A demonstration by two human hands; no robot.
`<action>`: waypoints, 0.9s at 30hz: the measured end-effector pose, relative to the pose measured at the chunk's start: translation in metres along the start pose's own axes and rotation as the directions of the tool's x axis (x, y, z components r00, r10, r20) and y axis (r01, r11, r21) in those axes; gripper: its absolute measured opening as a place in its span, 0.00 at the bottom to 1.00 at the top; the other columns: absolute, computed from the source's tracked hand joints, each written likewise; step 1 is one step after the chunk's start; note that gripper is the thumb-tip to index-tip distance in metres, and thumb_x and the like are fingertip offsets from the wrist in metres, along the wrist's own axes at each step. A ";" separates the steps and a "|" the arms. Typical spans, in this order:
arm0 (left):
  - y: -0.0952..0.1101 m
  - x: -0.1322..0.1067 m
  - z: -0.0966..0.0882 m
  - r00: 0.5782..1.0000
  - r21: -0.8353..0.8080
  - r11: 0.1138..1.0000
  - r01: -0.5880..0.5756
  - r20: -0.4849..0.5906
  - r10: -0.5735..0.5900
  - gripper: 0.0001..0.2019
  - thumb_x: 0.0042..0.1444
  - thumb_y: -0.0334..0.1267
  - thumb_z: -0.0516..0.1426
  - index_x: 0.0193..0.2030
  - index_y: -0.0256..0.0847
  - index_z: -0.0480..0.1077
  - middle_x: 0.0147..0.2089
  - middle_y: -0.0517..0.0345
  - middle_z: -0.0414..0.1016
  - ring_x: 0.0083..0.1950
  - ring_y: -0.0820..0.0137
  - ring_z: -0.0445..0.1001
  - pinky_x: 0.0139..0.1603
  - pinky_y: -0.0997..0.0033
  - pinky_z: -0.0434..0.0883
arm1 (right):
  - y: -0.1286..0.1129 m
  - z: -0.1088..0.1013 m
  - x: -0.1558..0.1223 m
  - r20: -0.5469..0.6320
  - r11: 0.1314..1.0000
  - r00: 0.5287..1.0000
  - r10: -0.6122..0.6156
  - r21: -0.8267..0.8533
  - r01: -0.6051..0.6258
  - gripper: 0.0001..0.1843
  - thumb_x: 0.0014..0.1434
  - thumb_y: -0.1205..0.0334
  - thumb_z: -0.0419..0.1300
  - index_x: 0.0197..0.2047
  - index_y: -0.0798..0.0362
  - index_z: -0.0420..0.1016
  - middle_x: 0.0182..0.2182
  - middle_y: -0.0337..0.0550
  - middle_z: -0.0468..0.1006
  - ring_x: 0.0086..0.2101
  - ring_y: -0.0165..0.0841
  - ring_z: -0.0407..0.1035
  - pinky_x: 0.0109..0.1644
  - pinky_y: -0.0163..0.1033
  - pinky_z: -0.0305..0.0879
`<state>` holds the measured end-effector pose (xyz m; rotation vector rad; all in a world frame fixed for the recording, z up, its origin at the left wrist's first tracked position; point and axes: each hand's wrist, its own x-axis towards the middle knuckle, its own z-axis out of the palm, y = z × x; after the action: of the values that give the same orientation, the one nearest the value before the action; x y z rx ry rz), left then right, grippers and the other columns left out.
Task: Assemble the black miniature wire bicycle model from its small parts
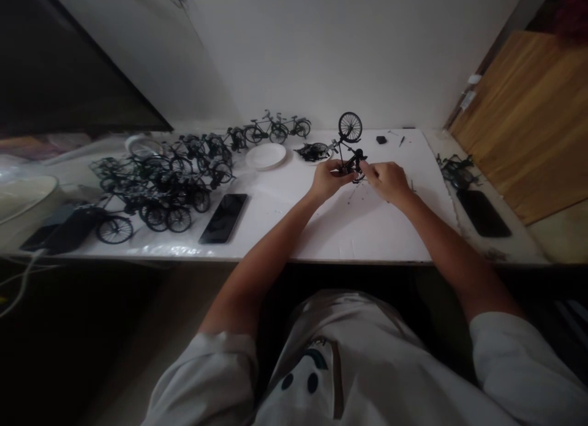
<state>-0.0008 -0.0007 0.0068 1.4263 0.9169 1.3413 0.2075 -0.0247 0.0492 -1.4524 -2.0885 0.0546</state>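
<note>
A black model bicycle (358, 155) is held tilted above the white work surface, one spoked wheel raised toward the wall. My left hand (331, 179) grips its lower part from the left, thumb and fingers closed around it. From the right, my right hand (388, 181) pinches at the same bicycle near its lower wheel; its fingertips partly hide what they touch. Just behind my left hand, a small white plate (312, 162) carries dark bicycle parts (313, 151). Tiny loose pieces lie on the surface below the hands.
Many model bicycles (169, 181) crowd the left side, with others (275, 129) along the wall. A white plate (266, 157) and a phone (223, 219) lie left of my arms. At right are a small black block (381, 140), another phone (483, 213) and a wooden board (528, 125).
</note>
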 end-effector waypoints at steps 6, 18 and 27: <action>-0.002 0.002 -0.002 0.997 0.032 0.999 -0.021 -0.070 0.023 0.20 0.43 0.43 0.78 0.42 0.36 0.84 0.37 0.54 0.83 0.38 0.70 0.80 0.45 0.66 0.79 | 0.000 -0.004 -0.001 -0.016 0.997 1.000 -0.025 0.066 0.026 0.10 0.69 0.51 0.64 0.38 0.47 0.76 0.31 0.42 0.82 0.32 0.37 0.72 0.37 0.42 0.58; -0.002 0.003 -0.002 0.997 0.014 0.999 -0.047 -0.054 0.048 0.20 0.42 0.43 0.78 0.39 0.36 0.83 0.34 0.57 0.81 0.37 0.71 0.79 0.44 0.68 0.79 | 0.003 -0.002 0.001 0.027 0.994 0.994 -0.105 0.043 0.104 0.17 0.72 0.55 0.57 0.29 0.48 0.71 0.33 0.45 0.81 0.35 0.38 0.69 0.38 0.44 0.57; 0.000 0.004 -0.004 0.997 0.052 0.998 -0.023 -0.075 0.027 0.20 0.43 0.43 0.77 0.40 0.36 0.84 0.37 0.54 0.84 0.39 0.68 0.81 0.44 0.67 0.79 | 0.001 0.002 0.000 -0.038 0.996 0.998 -0.055 0.064 0.057 0.22 0.76 0.44 0.57 0.34 0.48 0.75 0.34 0.46 0.83 0.35 0.39 0.72 0.39 0.44 0.59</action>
<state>-0.0047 0.0034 0.0081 1.4384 0.9921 1.4081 0.2075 -0.0240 0.0472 -1.3459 -2.0774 0.0736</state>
